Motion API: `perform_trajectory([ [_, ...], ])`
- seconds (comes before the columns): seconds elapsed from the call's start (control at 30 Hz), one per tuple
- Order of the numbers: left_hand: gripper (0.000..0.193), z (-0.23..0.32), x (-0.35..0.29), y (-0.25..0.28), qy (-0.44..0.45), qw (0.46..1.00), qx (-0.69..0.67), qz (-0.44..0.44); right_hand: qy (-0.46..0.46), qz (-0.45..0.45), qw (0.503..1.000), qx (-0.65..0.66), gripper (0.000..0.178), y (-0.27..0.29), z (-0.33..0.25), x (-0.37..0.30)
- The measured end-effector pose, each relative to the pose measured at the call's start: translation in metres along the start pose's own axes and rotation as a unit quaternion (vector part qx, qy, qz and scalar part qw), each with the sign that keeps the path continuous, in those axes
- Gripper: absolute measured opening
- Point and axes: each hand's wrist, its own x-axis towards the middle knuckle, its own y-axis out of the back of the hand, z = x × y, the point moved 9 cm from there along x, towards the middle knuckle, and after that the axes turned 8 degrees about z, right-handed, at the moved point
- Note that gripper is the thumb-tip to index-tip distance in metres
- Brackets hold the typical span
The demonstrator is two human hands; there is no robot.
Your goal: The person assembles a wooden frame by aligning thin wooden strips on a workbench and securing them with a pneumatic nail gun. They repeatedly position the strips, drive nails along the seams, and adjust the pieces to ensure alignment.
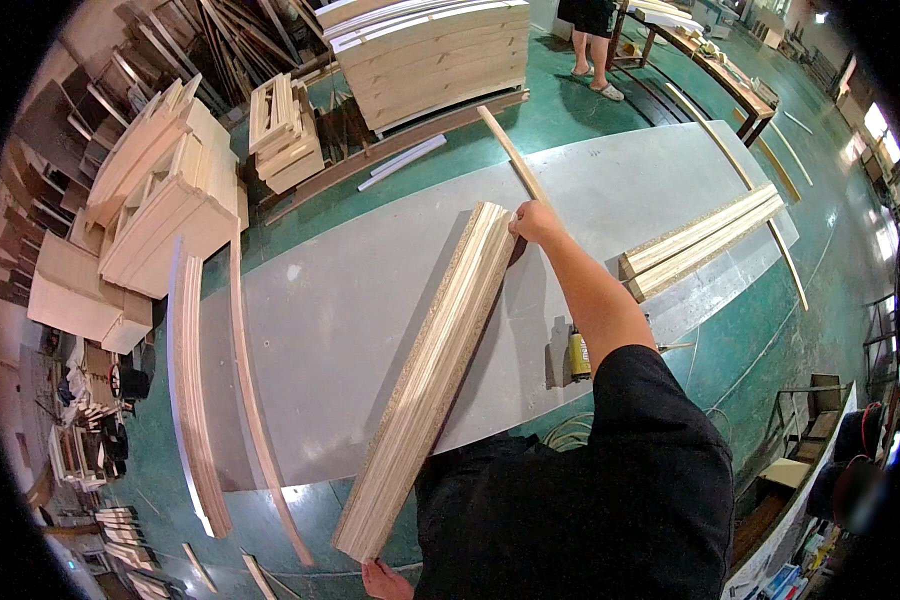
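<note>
Slantwise over the grey tabletop (310, 350), I hold a long wooden moulding (430, 370) with a striped, grooved face and speckled edges. My right hand (537, 222) is closed on its far end. At the near end, below the table's front edge, my left hand (385, 582) grips the corner, only partly in view. A narrow wooden strip (510, 150) runs from beyond the far edge to my right hand. To the right lie two similar mouldings (705, 240) side by side. A yellow and black tool or can (579, 355) stands beside my right forearm, partly hidden by it.
More long mouldings (192, 390) and a thin strip (250, 400) cross the table's left end. Stacked pale boards (430, 70) and wooden panels (170, 200) stand beyond. Another person's legs (592, 55) show at the back near a workbench (710, 55). Hose coils (570, 432) lie below.
</note>
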Motion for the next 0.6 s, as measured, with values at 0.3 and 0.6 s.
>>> perform_trajectory([
  [0.3,0.029,-0.043,-0.014,-0.012,0.399,0.769,-0.453,0.21,0.028,0.024,0.999,0.032,0.031,-0.015,0.021,0.015],
  [0.6,0.038,-0.044,-0.03,-0.027,0.438,0.697,-0.498,0.272,0.025,-0.004,0.999,0.035,0.036,-0.023,0.025,0.025],
])
